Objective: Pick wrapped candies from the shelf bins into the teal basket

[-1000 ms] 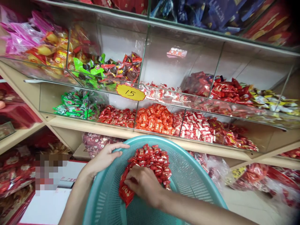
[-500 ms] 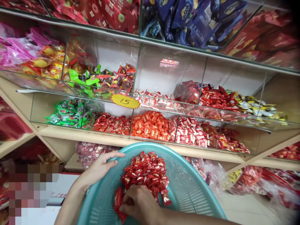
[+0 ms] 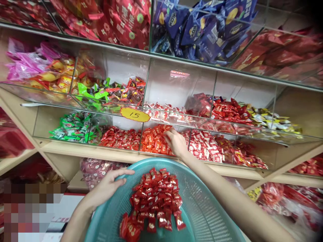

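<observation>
A teal plastic colander basket [image 3: 207,201] stands in front of me, tilted toward the shelves. My left hand [image 3: 109,185] grips its left rim, fingers reaching over the inside and thumb apart. A heap of shiny dark red wrapped candies [image 3: 156,195] lies in the basket, with a few brighter red-orange candies [image 3: 131,230] at its near left. My right hand [image 3: 176,143] reaches over the far rim into a clear shelf bin, its fingers curled on orange-red wrapped candies [image 3: 153,137]. The fingertips are partly hidden among them.
Neighbouring bins hold dark red candies [image 3: 121,137], red-and-white candies [image 3: 205,144] and green-wrapped sweets [image 3: 73,126]. A yellow price tag [image 3: 135,114] marked 15 hangs above. Clear panels and a wooden shelf edge [image 3: 93,150] frame the bins. Plastic bags [image 3: 287,201] lie low at the right.
My right hand has left the basket and moved up and forward into the orange-red candy bin. Brighter candies now show where it was. My left hand stays on the rim.
</observation>
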The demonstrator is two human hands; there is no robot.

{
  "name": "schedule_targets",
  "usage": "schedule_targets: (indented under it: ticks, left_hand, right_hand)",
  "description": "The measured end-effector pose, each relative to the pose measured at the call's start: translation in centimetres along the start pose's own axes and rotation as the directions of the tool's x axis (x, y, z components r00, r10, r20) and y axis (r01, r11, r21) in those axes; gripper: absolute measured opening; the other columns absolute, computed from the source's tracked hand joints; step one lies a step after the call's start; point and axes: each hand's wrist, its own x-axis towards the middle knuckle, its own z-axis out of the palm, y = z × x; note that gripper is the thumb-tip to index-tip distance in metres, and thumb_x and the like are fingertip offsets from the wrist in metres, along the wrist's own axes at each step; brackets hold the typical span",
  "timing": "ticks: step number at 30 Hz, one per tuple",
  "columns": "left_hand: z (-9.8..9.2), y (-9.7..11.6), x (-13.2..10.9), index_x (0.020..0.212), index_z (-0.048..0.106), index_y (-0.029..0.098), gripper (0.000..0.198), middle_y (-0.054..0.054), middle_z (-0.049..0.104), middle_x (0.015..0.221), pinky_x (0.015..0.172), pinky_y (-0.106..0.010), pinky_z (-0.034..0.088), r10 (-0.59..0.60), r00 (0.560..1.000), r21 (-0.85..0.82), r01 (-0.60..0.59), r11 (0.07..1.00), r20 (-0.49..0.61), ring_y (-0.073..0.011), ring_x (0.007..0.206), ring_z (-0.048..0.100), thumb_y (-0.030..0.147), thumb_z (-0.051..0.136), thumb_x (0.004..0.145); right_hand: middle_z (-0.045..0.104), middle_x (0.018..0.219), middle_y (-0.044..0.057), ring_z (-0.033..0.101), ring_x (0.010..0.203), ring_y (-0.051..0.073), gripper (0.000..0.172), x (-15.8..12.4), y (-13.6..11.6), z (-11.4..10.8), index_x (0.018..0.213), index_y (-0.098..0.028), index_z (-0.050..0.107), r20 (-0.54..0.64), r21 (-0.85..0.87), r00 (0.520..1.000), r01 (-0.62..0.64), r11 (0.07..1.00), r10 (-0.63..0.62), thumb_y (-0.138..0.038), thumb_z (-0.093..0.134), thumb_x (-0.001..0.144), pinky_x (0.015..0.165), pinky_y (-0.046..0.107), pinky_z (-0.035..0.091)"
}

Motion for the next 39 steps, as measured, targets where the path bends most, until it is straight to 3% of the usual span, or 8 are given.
schedule_targets:
  ticks: [4, 9, 21, 28, 32, 34, 36, 39]
  left_hand:
    - [0.0, -0.1, 0.0, 0.114, 0.062, 0.014, 0.049, -0.008, 0.055, 0.128, 0.108, -0.034, 0.027, -0.002, 1.000, 0.011, 0.002, 1.000, 0.006, -0.0227, 0.121, 0.047, 0.038, 0.051, 0.072]
    - [-0.1, -0.1, 0.0, 0.114, 0.062, 0.014, 0.049, -0.008, 0.055, 0.128, 0.108, -0.033, 0.027, -0.002, 1.000, 0.018, 0.002, 1.000, 0.004, -0.0223, 0.121, 0.047, 0.038, 0.051, 0.072]
    - [0.0, -0.5, 0.1, 0.114, 0.062, 0.014, 0.047, -0.008, 0.054, 0.130, 0.107, -0.035, 0.029, 0.006, 1.000, -0.003, -0.006, 1.000, 0.001, -0.0228, 0.119, 0.048, 0.035, 0.052, 0.073]
    - [0.2, 0.0, -0.1, 0.109, 0.066, 0.016, 0.042, -0.007, 0.058, 0.125, 0.105, -0.034, 0.033, 0.017, 0.999, -0.014, -0.017, 1.000, -0.034, -0.0227, 0.117, 0.050, 0.033, 0.054, 0.072]
    - [0.3, 0.1, 0.0, 0.107, 0.068, 0.018, 0.040, -0.005, 0.061, 0.123, 0.106, -0.032, 0.032, 0.033, 0.998, -0.029, -0.035, 0.999, -0.047, -0.0222, 0.118, 0.050, 0.029, 0.056, 0.071]
    - [0.3, 0.1, 0.0, 0.109, 0.067, 0.017, 0.040, -0.005, 0.060, 0.124, 0.106, -0.032, 0.033, 0.040, 0.998, -0.033, -0.042, 0.999, -0.038, -0.0213, 0.118, 0.051, 0.028, 0.055, 0.072]
    - [0.3, 0.0, 0.0, 0.111, 0.066, 0.017, 0.041, -0.006, 0.058, 0.126, 0.106, -0.031, 0.032, 0.040, 0.999, -0.030, -0.041, 0.999, -0.031, -0.0204, 0.118, 0.051, 0.027, 0.054, 0.073]
    - [0.3, -0.2, 0.0, 0.112, 0.065, 0.016, 0.042, -0.006, 0.058, 0.127, 0.107, -0.030, 0.030, 0.038, 0.999, -0.018, -0.039, 0.999, -0.036, -0.0197, 0.121, 0.048, 0.026, 0.053, 0.073]
  right_hand:
    - [0.059, 0.100, 0.010, 0.053, 0.091, 0.021, 0.023, 2.3, 1.1, 1.0, 0.098, -0.018, 0.063, 0.049, -0.197, 0.991, 0.128, 0.972, -0.121, -0.015, 0.041, 0.090, 0.076, 0.029, 0.035]
    - [0.057, 0.102, 0.011, 0.050, 0.093, 0.022, 0.022, 2.9, 1.0, 1.8, 0.099, -0.017, 0.061, 0.117, -0.305, 0.962, 0.270, 0.913, -0.245, -0.015, 0.040, 0.091, 0.077, 0.032, 0.033]
    - [0.059, 0.098, 0.011, 0.050, 0.089, 0.021, 0.021, 2.4, 1.2, 1.8, 0.093, -0.016, 0.062, 0.064, -0.317, 0.970, 0.243, 0.917, -0.235, -0.016, 0.041, 0.091, 0.075, 0.031, 0.031]
    - [0.059, 0.090, 0.008, 0.049, 0.082, 0.020, 0.020, -0.2, 0.6, -0.6, 0.092, -0.016, 0.063, -0.106, -0.204, 0.982, 0.134, 0.970, -0.158, -0.019, 0.043, 0.091, 0.070, 0.030, 0.031]
    - [0.059, 0.086, 0.008, 0.048, 0.078, 0.019, 0.024, -4.2, -2.3, -2.4, 0.088, -0.015, 0.063, -0.156, -0.023, 0.968, 0.197, 0.980, -0.198, -0.020, 0.040, 0.092, 0.068, 0.029, 0.032]
    - [0.059, 0.083, 0.007, 0.048, 0.077, 0.018, 0.023, -6.6, -4.6, -2.6, 0.084, -0.016, 0.063, -0.066, 0.082, 0.969, 0.243, 0.966, -0.238, -0.019, 0.042, 0.091, 0.068, 0.029, 0.033]
    - [0.060, 0.081, 0.005, 0.051, 0.077, 0.017, 0.020, -8.8, -6.9, -2.2, 0.077, -0.017, 0.063, 0.122, 0.213, 0.959, 0.225, 0.951, -0.254, -0.015, 0.046, 0.087, 0.069, 0.028, 0.034]
    - [0.063, 0.085, 0.003, 0.056, 0.081, 0.015, 0.015, -11.0, -9.5, -0.8, 0.077, -0.019, 0.063, 0.404, 0.372, 0.881, 0.087, 0.924, -0.246, -0.010, 0.051, 0.077, 0.068, 0.025, 0.036]
